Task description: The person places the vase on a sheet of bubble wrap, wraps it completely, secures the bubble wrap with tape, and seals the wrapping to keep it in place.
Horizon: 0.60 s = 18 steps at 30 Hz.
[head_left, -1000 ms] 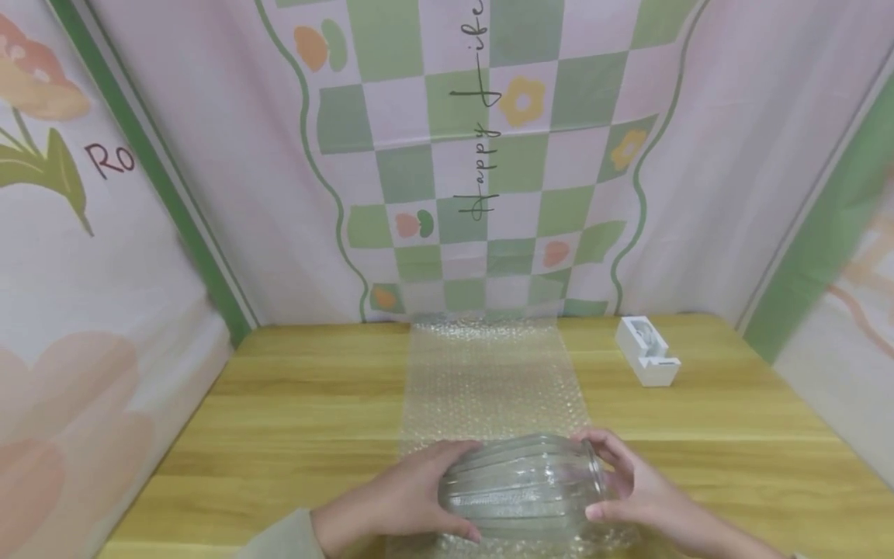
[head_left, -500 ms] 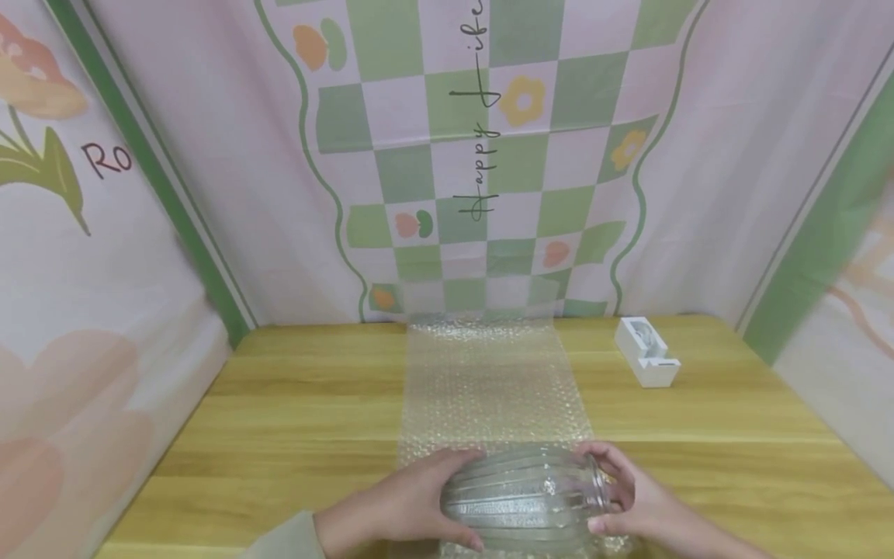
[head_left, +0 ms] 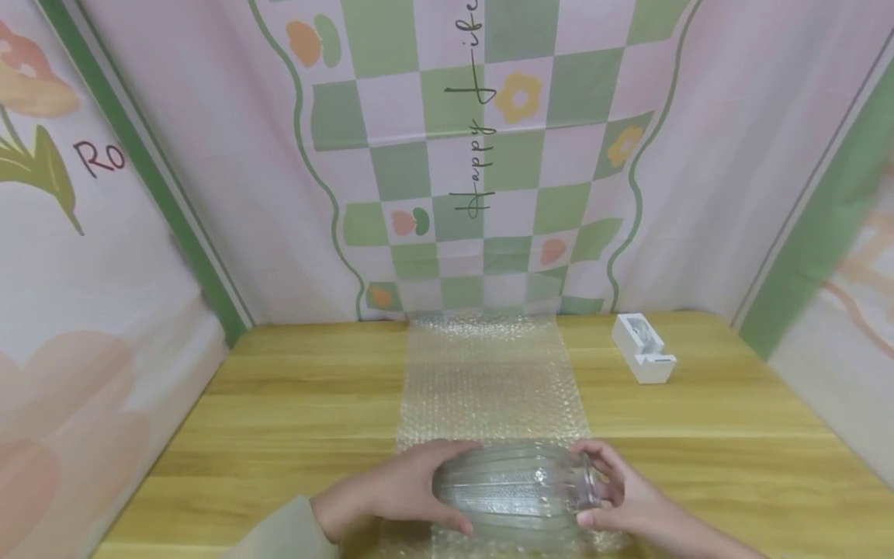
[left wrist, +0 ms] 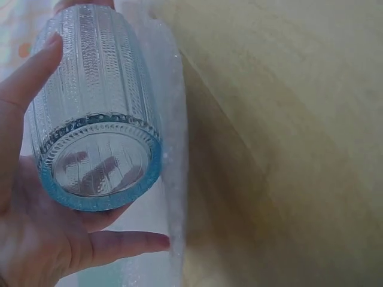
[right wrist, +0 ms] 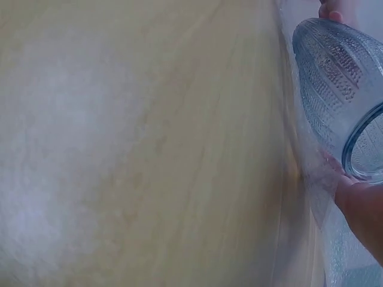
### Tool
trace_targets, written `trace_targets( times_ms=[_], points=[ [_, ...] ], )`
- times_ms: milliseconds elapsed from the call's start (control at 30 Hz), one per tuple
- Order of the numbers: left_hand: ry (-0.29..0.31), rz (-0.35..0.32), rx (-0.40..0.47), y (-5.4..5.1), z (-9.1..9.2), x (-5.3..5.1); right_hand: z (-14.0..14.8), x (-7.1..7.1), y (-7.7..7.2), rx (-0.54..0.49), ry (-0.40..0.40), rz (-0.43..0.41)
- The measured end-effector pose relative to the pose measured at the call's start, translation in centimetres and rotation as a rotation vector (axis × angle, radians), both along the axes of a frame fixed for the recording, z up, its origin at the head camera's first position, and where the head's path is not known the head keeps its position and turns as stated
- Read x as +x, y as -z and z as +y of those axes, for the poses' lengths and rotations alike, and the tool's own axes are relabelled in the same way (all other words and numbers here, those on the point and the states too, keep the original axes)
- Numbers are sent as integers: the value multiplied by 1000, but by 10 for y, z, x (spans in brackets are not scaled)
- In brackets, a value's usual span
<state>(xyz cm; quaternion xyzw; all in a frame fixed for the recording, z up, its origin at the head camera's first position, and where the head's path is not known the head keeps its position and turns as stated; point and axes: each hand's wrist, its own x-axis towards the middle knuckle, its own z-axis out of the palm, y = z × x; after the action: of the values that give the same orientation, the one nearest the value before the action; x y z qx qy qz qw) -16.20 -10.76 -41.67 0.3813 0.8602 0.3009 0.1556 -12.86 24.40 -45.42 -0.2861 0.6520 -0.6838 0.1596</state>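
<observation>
A clear ribbed glass vase (head_left: 513,491) lies on its side over a sheet of bubble wrap (head_left: 489,380) at the near side of the table. My left hand (head_left: 405,483) grips its base end, thumb on one side and fingers on the other. At the narrower rim end, my right hand (head_left: 632,497) holds the vase, its thumb near the rim. The round vase bottom (left wrist: 102,164) faces the camera in the left wrist view. In the right wrist view the open rim (right wrist: 365,143) shows, with part of my right hand (right wrist: 362,206) below it.
Back right on the wooden table (head_left: 300,411) stands a white tape dispenser (head_left: 642,349) with a roll in it. The bubble wrap runs to the table's back edge, against a patterned curtain (head_left: 482,171). More curtains hang at both sides.
The vase has come slightly nearer to me and then a little to the left, with both hands keeping hold of it. The head view has shifted slightly.
</observation>
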Motion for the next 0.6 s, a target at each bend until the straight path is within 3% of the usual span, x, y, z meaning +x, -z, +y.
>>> trace_targets(
  times_ms=[167, 367, 600],
  points=[
    [-15, 5, -6, 0, 0, -1, -3, -1, 0, -18, -9, 18],
    [-61, 1, -16, -3, 3, 3, 2, -2, 1, 29, 20, 57],
    [-82, 17, -35, -7, 6, 9, 6, -5, 5, 22, -24, 83]
  ],
)
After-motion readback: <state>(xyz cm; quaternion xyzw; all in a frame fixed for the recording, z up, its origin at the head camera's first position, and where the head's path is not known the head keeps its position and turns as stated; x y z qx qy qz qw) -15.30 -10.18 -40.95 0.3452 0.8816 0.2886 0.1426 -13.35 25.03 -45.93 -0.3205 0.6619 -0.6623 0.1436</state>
